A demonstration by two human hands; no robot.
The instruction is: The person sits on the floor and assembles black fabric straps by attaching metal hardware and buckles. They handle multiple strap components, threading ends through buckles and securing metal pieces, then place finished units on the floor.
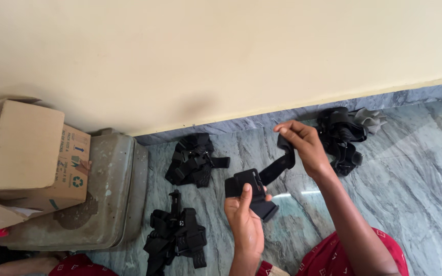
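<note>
Two hands stretch a black strap mount (pixel 254 191).

A brown cardboard box (pixel 24 153) with green printed symbols sits far left on a grey block (pixel 108 194).

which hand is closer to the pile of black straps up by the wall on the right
Right. The right hand pinches a strap just left of that pile of black straps, almost touching it. The left hand is lower and further left, gripping the black plastic mount.
</note>
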